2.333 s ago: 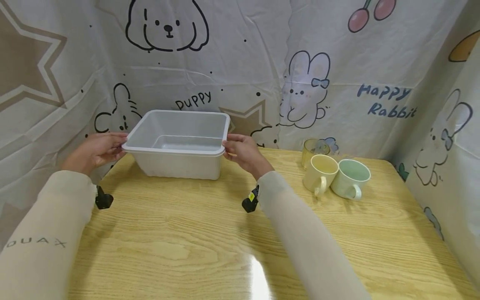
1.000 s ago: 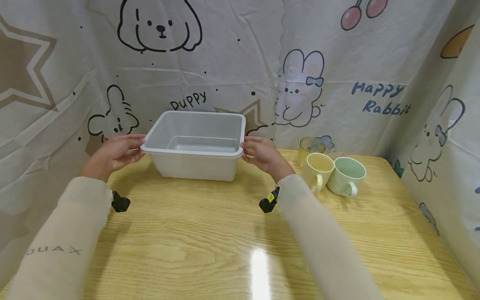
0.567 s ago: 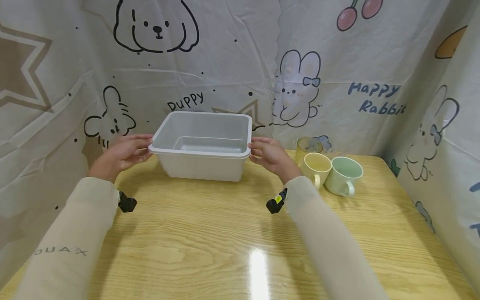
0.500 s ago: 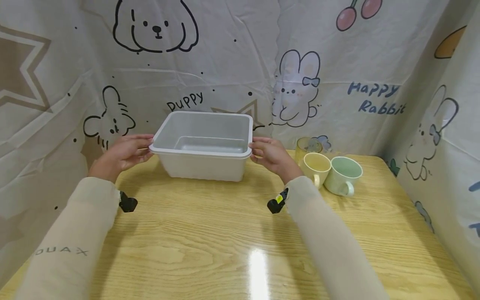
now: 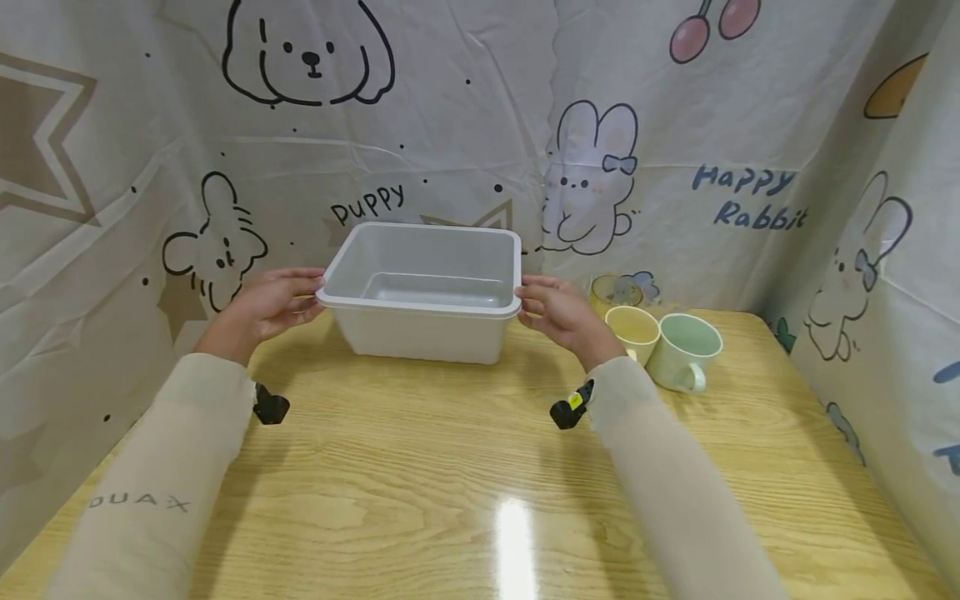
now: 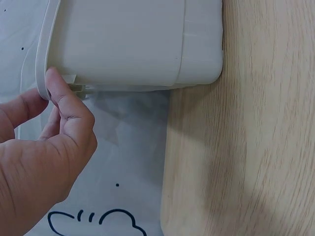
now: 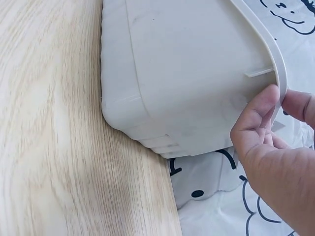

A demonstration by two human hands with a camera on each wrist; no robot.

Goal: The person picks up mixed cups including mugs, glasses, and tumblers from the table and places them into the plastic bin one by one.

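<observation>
A white rectangular plastic tub (image 5: 423,333) stands upright near the back of the wooden table, its inside bare. My left hand (image 5: 262,310) pinches the tub's left rim between thumb and fingers. On the opposite side my right hand (image 5: 566,317) grips the right rim the same way. The left wrist view shows the left hand (image 6: 54,152) with the rim between thumb and curled fingers. From the right wrist camera, the right hand (image 7: 275,152) has the rim between its thumb and index finger.
Right of the tub stand a yellow mug (image 5: 633,327) and a green mug (image 5: 684,350), close together. A clear yellowish glass (image 5: 611,289) sits behind them, partly hidden. Printed cloth (image 5: 450,125) hangs behind and beside the wooden table (image 5: 405,483).
The tub has shifted to the right along the table, with both hands keeping hold of its rim. It is now closer to the mugs. The view has also turned slightly.
</observation>
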